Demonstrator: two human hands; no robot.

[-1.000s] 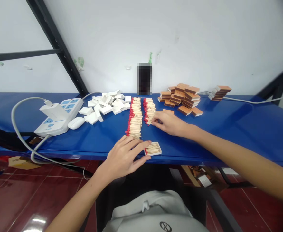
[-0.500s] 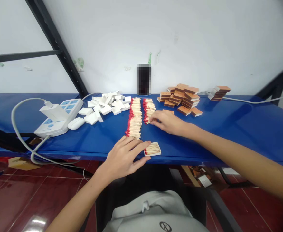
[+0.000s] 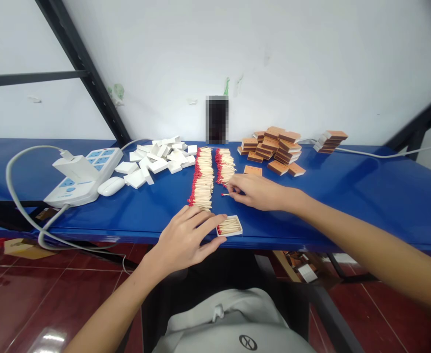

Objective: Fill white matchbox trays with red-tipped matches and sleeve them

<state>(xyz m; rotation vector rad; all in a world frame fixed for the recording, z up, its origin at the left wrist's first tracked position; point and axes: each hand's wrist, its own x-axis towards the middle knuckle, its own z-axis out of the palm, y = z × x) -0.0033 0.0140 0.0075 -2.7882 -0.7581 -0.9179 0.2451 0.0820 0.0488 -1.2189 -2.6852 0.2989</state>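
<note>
My left hand (image 3: pixel 186 239) has its thumb and index finger around the left end of a small white matchbox tray (image 3: pixel 234 234) at the table's front edge. Red-headed matches lie side by side inside the tray. In my right hand (image 3: pixel 255 191) a single matchstick (image 3: pixel 225 194) is pinched, its red head pointing left. That hand is just in front of a short row of matches (image 3: pixel 225 166). A longer row of matches (image 3: pixel 202 179) lies left of it, running from the back of the table toward my left hand.
White tray pieces (image 3: pixel 160 159) lie heaped at left, near a mouse-shaped white object (image 3: pixel 111 186) and a power strip (image 3: pixel 71 189). Brown matchbox sleeves (image 3: pixel 274 144) are piled at right, with a small stack (image 3: pixel 331 140) farther right. A blurred dark rectangle (image 3: pixel 217 120) stands against the wall.
My right hand has drawn slightly toward me from the short row, and a matchstick now shows in its fingertips. My left hand stays at the tray. The whole view has shifted slightly.
</note>
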